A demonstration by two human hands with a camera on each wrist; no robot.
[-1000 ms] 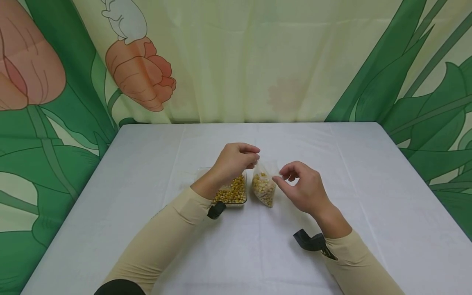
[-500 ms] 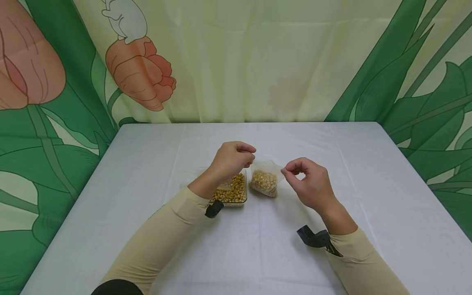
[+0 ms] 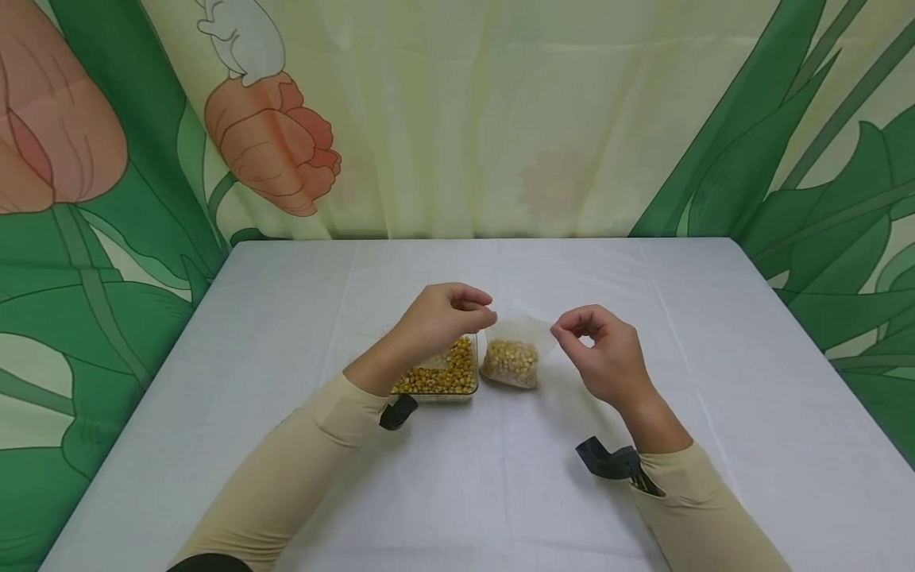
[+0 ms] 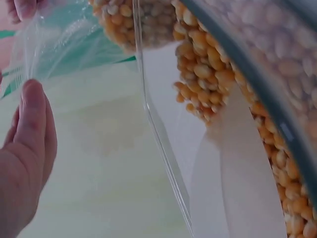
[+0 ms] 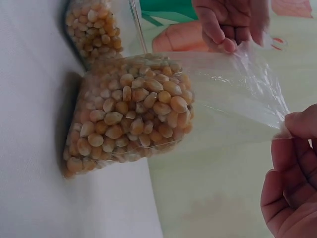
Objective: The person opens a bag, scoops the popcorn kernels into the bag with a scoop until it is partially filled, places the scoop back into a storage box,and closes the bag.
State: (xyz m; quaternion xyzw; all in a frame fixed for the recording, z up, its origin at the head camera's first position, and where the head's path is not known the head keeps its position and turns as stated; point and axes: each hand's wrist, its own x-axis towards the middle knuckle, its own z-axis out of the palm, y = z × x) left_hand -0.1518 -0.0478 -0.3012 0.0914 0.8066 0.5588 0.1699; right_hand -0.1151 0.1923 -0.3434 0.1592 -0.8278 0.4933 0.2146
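Observation:
A clear plastic bag [image 3: 510, 361] part-filled with dried corn kernels [image 5: 133, 111] stands on the table beside a glass container [image 3: 457, 393]. Its mouth is drawn up and out between my two hands. My left hand [image 3: 450, 314] pinches the left top corner; the right wrist view also shows that left hand [image 5: 230, 22] at the plastic. At the opposite corner, my right hand [image 3: 604, 349] pinches the film between thumb and forefinger [image 5: 297, 126]. More kernels [image 4: 198, 64] fill the glass container, partly hidden under my left forearm.
A white cloth covers the table [image 3: 443, 492]. Behind its far edge hangs a printed curtain [image 3: 500, 119]. Each wrist carries a black camera mount [image 3: 608, 459]. The glass container's thick rim [image 4: 277, 119] crosses the left wrist view.
The bag, earlier tilted and narrow, has come upright with its mouth spread wider. My right hand has moved right and pinched its corner; my left hand has shifted slightly left and turned.

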